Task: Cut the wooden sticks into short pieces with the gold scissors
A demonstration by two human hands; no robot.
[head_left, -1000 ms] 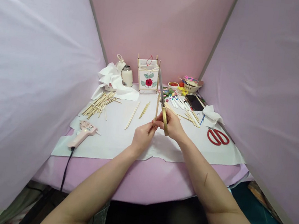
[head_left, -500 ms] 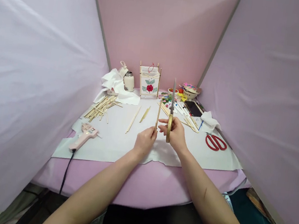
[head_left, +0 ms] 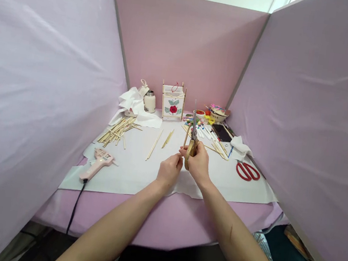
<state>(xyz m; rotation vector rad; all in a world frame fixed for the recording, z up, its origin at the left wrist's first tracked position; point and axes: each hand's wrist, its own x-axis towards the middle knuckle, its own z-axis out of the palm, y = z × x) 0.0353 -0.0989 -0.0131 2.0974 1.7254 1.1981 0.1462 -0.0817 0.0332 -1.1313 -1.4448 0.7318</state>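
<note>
1 L hand (head_left: 169, 168), grip closed on 1+ stick (head_left: 186, 135); 1 R hand (head_left: 200, 162), grip wrapped round 1 pr. gold-handled scissors (head_left: 191, 148).

- Glue gun (head_left: 99, 166): on desk (head_left: 177, 219), L of my hands (head_left: 169, 169); stick pile (head_left: 117, 131) behind it.
- Box (head_left: 173, 108): back ctr, btwn jar (head_left: 150, 102) & bowl (head_left: 217, 117).
- Loose scissors (head_left: 247, 171): R side, before cloth (head_left: 240, 147) & phone (head_left: 221, 133).

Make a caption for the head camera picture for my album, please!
Left hand holds a stick, right hand gold scissors; a flower box stands behind.
</note>
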